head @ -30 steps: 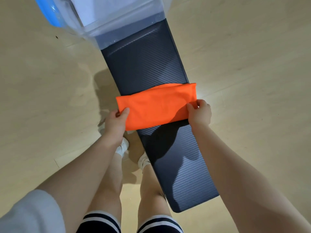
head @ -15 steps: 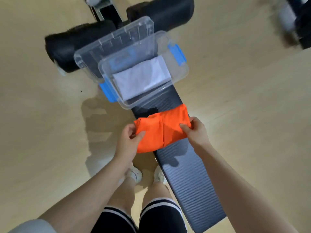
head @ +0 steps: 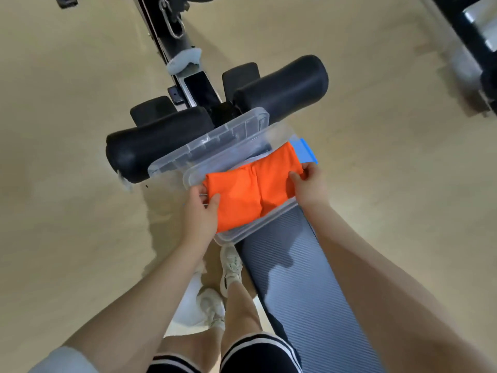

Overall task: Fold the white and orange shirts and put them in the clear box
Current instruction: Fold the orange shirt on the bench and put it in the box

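Note:
The folded orange shirt [head: 255, 189] hangs over the open clear box [head: 252, 230], which stands on the dark padded bench [head: 295, 278]. My left hand [head: 200, 214] pinches the shirt's left end, thumb on top. My right hand [head: 309, 184] pinches its right end. The shirt sags in the middle into the box. Of the white shirt only a thin pale edge [head: 246, 163] shows under the orange one. The box's clear lid [head: 215, 141] leans behind it.
Two black foam rollers [head: 282, 90] and the bench's metal frame [head: 174, 41] lie beyond the box. A blue latch [head: 305, 152] sticks out at the box's right. More gym gear [head: 473, 36] stands at the top right. My legs and shoes are left of the bench on the tan floor.
Both hands lifted the orange shirt off the bench, bunched it narrower, and carried it forward over the box, where it now covers the white shirt.

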`<state>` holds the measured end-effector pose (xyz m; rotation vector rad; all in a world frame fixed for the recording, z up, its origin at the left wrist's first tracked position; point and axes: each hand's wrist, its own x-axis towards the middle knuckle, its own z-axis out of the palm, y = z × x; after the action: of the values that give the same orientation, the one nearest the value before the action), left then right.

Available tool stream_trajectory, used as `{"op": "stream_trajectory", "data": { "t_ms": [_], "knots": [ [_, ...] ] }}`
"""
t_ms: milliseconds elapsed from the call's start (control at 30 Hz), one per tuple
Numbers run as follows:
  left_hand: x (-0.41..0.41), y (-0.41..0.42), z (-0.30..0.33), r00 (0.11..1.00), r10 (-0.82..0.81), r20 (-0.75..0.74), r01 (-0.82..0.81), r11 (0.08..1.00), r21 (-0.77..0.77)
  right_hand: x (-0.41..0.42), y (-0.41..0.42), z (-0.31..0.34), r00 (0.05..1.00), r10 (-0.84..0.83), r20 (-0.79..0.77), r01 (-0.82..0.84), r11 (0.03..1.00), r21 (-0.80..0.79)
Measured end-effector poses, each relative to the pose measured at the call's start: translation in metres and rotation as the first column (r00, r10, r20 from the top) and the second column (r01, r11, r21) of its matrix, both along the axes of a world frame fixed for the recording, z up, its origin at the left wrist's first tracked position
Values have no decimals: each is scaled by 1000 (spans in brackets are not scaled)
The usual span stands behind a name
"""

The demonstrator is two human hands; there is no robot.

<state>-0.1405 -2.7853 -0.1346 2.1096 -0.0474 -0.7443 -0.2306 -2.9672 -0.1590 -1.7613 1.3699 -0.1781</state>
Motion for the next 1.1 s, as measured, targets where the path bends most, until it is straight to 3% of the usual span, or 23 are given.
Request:
{"op": "stream_trajectory", "data": {
  "t_ms": [167,233,333,400,467,567,667,700,767,833,900,967,1033,1100],
  "knots": [
    [12,-28,-39,999,42,28,-46,985,168,25,-15,-40,973,32,-230,-53,995,-85],
    [10,-34,-46,999,14,53,-25,980,197,27,-11,-46,924,83,-374,-163,968,-188],
    [-3,-37,-52,921,-319,224,236,914,331,21,4,-58,874,265,-406,-415,844,-341],
    [-6,-38,-57,801,-571,181,452,774,443,22,13,-59,794,474,-381,-569,801,-188],
    [-4,-38,-70,712,-702,22,590,615,523,27,17,-63,652,663,-368,-709,705,15],
    [5,-40,-90,651,-738,-179,651,421,632,38,7,-77,459,744,-485,-744,620,248],
    [13,-48,-98,646,-710,-280,674,358,646,42,-5,-88,341,725,-598,-729,606,320],
    [17,-50,-96,651,-705,-280,678,375,632,43,-6,-85,378,707,-597,-704,639,310],
    [28,-49,-82,649,-734,-201,689,454,565,49,-1,-70,646,585,-490,-548,803,235],
    [43,-42,-57,645,-764,-13,684,569,456,59,9,-46,879,400,-257,-378,916,133],
    [62,-31,-24,636,-743,208,658,663,357,74,23,-19,947,314,-62,-303,942,144],
    [82,-19,6,591,-723,357,654,689,313,92,40,1,977,204,65,-215,928,305],
    [103,-9,26,549,-719,427,647,689,328,115,53,15,993,28,117,-81,876,476],
    [124,-2,37,583,-694,422,613,717,332,135,63,22,992,-79,93,18,850,527]
  ]
}}
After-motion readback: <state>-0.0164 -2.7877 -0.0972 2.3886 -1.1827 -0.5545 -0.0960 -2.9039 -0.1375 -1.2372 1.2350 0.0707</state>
